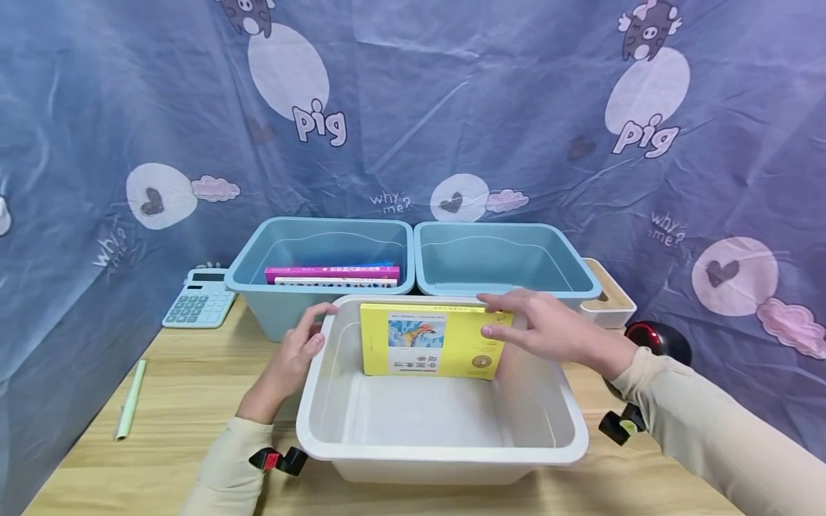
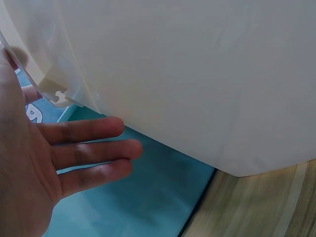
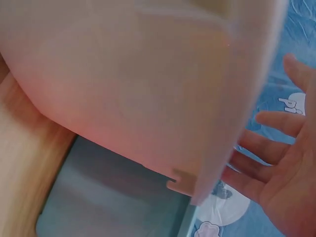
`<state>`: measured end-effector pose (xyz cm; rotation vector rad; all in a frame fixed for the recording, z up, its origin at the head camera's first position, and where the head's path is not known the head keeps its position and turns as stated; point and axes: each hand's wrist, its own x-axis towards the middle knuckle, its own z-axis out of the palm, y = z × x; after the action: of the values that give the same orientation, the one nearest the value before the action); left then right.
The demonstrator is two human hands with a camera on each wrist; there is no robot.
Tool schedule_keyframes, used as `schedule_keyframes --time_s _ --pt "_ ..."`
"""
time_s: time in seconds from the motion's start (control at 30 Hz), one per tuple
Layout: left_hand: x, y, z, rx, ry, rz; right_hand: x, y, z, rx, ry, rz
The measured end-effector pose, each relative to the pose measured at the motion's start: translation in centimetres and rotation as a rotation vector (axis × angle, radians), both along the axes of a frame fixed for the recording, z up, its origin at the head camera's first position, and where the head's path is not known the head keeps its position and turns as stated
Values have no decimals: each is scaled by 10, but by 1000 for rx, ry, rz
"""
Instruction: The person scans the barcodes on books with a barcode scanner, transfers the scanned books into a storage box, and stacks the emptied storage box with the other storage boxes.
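A white plastic bin (image 1: 445, 454) stands on the table in front of the person. Inside it, a yellow book (image 1: 467, 342) is upright on its long edge near the back wall, its printing upside down. My left hand (image 1: 292, 362) holds the bin's left rim with thumb and index finger; in the left wrist view its other three fingers (image 2: 94, 154) are extended beside the outer wall. At the book's top right corner is my right hand (image 1: 542, 326); the right wrist view shows its fingers (image 3: 259, 148) spread and nothing visible between them. The bin wall hides the book there.
Behind stand two blue bins: the left one (image 1: 277, 308) has several books (image 1: 332, 274) in it. A calculator (image 1: 200, 301) and a green pen (image 1: 131, 400) lie left. At the right are a white box with a wooden top (image 1: 609, 290) and a dark round object (image 1: 671, 347).
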<state>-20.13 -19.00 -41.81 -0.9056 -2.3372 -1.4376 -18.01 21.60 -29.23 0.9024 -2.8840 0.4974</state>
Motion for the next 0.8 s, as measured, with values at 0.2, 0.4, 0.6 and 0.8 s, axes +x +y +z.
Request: schedule_keyframes --time_s 0.2,0.4,0.6,0.8 --pt "0 0 0 -15 -23 23 2 -1 -10 -8 108 39" --pt "1 0 0 -11 -24 18 -2 -4 -23 1 82 93" --pt "-1 -1 -1 7 13 1 -3 -10 -34 89 5 218" --pt "-2 -1 -1 5 15 0 -2 -12 -35 108 10 313"
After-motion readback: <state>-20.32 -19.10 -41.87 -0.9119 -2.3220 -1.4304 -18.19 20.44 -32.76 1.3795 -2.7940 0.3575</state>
